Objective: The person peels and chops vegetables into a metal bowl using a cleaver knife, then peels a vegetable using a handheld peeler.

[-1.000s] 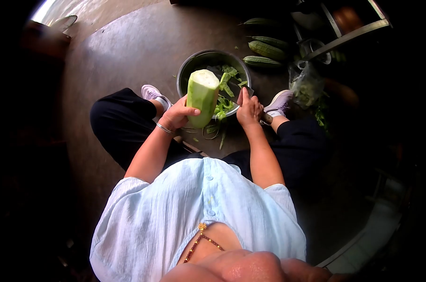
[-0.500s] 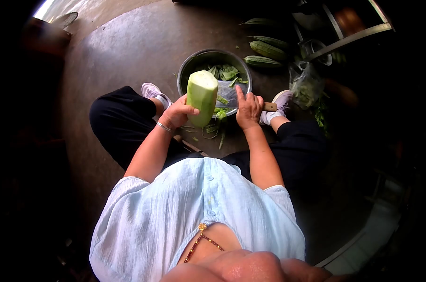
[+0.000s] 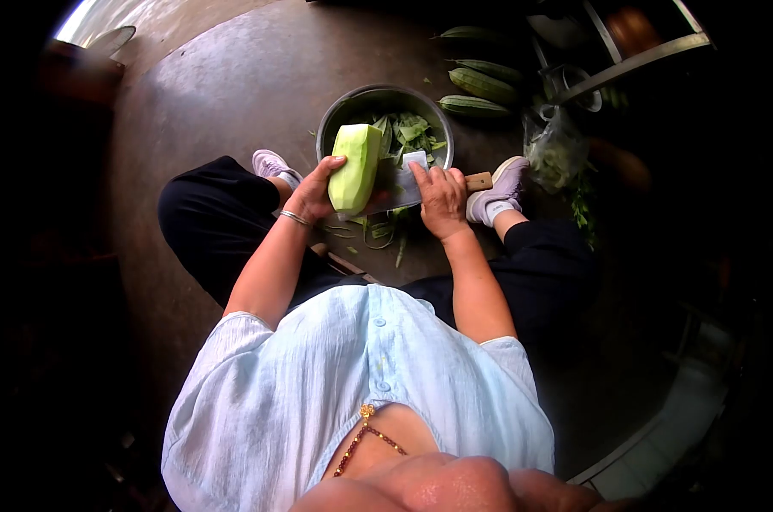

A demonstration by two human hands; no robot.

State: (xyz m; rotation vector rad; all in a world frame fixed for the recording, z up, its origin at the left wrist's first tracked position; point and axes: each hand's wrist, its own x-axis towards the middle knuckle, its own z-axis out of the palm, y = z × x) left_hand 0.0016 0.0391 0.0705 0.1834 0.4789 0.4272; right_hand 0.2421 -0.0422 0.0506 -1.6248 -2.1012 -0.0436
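My left hand (image 3: 315, 193) is wrapped round the lower left side of a pale green peeled gourd (image 3: 354, 169), which I hold nearly upright over the near left part of a metal basin (image 3: 450, 136). In my right hand (image 3: 444, 203) is a cleaver (image 3: 479, 181) with a wooden handle, its index finger stretched along the blade. The blade points left, and its edge lies low beside the gourd; whether they touch I cannot tell. Green peelings (image 3: 412, 132) lie inside the basin, and more strips (image 3: 388, 229) are on the floor just in front of it.
Several ridged green gourds (image 3: 482, 85) lie on the floor beyond the basin to the right. A clear plastic bag of greens (image 3: 557, 158) stands near my right shoe (image 3: 499, 189). A metal-framed rack (image 3: 634, 61) is at the upper right.
The gourd has turned in my left hand, showing a brighter peeled side, and moved slightly left. My right hand has shifted a little left with the cleaver, whose blade is now tilted differently.
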